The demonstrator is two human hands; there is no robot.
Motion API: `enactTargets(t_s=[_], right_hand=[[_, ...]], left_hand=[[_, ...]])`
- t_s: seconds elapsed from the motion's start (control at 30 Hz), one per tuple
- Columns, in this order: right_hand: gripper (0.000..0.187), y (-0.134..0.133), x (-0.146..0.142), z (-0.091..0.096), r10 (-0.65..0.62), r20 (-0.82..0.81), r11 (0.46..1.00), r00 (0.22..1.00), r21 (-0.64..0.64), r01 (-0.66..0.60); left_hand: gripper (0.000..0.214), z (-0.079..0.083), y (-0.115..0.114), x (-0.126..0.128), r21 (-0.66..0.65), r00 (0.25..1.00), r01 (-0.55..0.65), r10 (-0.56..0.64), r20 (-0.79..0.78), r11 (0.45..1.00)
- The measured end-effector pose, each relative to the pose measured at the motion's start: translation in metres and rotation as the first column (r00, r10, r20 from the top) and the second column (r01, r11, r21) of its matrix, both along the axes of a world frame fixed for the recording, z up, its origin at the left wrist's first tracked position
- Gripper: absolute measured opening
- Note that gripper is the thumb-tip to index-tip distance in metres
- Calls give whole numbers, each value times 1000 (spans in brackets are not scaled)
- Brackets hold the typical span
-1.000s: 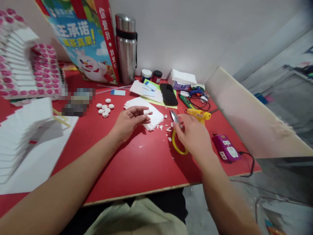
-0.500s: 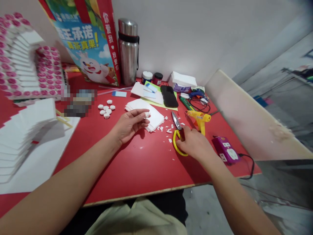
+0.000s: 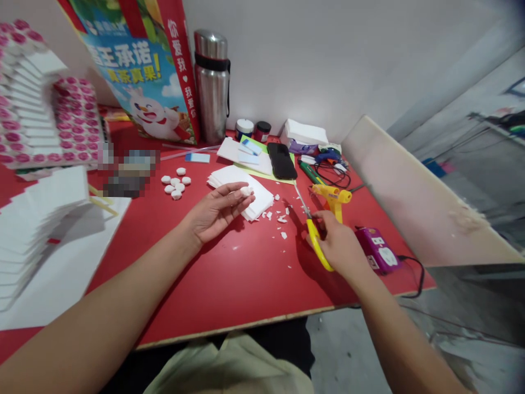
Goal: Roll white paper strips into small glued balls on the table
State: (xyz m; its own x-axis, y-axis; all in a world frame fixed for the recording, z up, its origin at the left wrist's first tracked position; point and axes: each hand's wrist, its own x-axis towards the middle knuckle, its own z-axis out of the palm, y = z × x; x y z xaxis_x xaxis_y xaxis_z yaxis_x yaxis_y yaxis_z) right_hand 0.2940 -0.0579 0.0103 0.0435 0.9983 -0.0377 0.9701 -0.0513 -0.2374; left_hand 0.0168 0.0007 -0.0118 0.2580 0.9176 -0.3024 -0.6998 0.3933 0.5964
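Between the thumb and fingers of my left hand (image 3: 219, 210) is a small white piece (image 3: 246, 191), perhaps foam or paper; its exact kind I cannot make out. My right hand (image 3: 338, 241) grips yellow-handled scissors (image 3: 318, 246), their blades pointing away from me, raised above the red table (image 3: 238, 284). Under and behind my left fingers lies a stack of white sheets (image 3: 260, 197). White scraps (image 3: 282, 219) are scattered between my hands. Several small round white pieces (image 3: 176, 183) sit in a cluster to the left.
A yellow glue gun (image 3: 334, 198) and a purple power box (image 3: 377, 251) stand on the right. Behind are a black phone (image 3: 281, 161), a steel thermos (image 3: 212, 87) and a printed bag (image 3: 143, 71). White fanned panels (image 3: 36, 224) occupy the left side.
My right hand has lifted the scissors off the table and turned them, shifting slightly right. My left hand still pinches the white piece, almost in the same place.
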Motion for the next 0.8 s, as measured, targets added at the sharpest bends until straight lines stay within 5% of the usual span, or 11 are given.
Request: enactTargets(t_s=[0.1, 0.17, 0.33, 0.8], right_hand=[[46, -9, 0, 1, 98, -332, 992, 938, 110, -65], [55, -15, -9, 5, 163, -394, 982, 904, 154, -110], [70, -23, -40, 11, 292, -320, 951, 901, 199, -238], [75, -21, -56, 7, 313, -199, 948, 928, 121, -294]], left_hand=[[18, 1, -2, 2, 6, 1000, 24, -24, -19, 1000], [17, 0, -4, 4, 11, 998, 60, -60, -36, 998], [17, -2, -8, 10, 22, 996, 90, -89, -31, 996], [21, -1, -12, 12, 80, 988, 153, -149, -49, 985]])
